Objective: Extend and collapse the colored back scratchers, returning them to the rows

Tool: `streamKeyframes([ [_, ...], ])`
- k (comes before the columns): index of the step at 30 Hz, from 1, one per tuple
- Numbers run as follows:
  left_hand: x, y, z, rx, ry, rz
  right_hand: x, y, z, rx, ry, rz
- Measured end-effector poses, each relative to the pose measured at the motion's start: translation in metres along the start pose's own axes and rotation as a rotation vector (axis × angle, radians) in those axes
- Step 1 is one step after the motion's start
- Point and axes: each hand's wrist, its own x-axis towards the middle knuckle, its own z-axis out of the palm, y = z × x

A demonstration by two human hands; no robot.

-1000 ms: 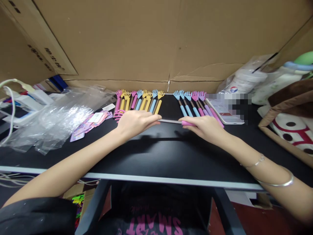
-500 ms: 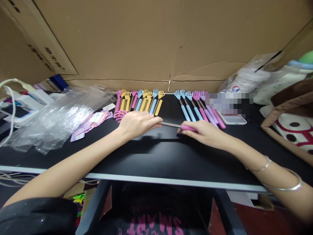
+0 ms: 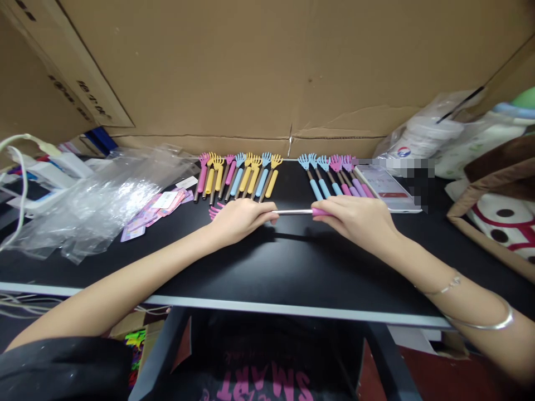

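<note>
slightly further right and nearer the body than a moment ago, the left hand (image 3: 243, 219) has its grip closed on a pink back scratcher (image 3: 293, 212) behind its claws (image 3: 216, 210); the right hand (image 3: 360, 219) grips its handle (image 3: 320, 211). it is held level above the worktop (image 3: 288, 273), before two groups of scratchers (image 3: 236, 181).

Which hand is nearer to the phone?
Right. The right hand is just on the near side of the phone, slightly left of it; the left hand is farther left, toward the head end of the pink scratcher.
</note>
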Motion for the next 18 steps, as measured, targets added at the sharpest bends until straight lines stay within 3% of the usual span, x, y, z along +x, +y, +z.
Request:
streamKeyframes([
  [4,0.0019,-0.0001,-0.0032,-0.291,-0.144,0.022,0.0031,-0.0019,-0.0022,-0.072,0.029,-0.029],
  [7,0.0017,0.0005,-0.0060,-0.295,-0.142,0.025,0.0050,-0.0027,-0.0051,-0.079,0.029,-0.033],
  [10,0.0003,0.0025,-0.0075,-0.136,-0.030,-0.001,0.0047,-0.0022,-0.0082,-0.073,0.015,0.003],
  [14,-0.0013,0.0020,-0.0048,0.086,0.160,0.065,0.0017,0.0000,-0.0074,-0.015,-0.004,0.051],
  [18,-0.0031,0.0003,-0.0025,0.299,0.320,0.168,0.0019,0.0024,-0.0051,0.152,-0.166,0.106],
])
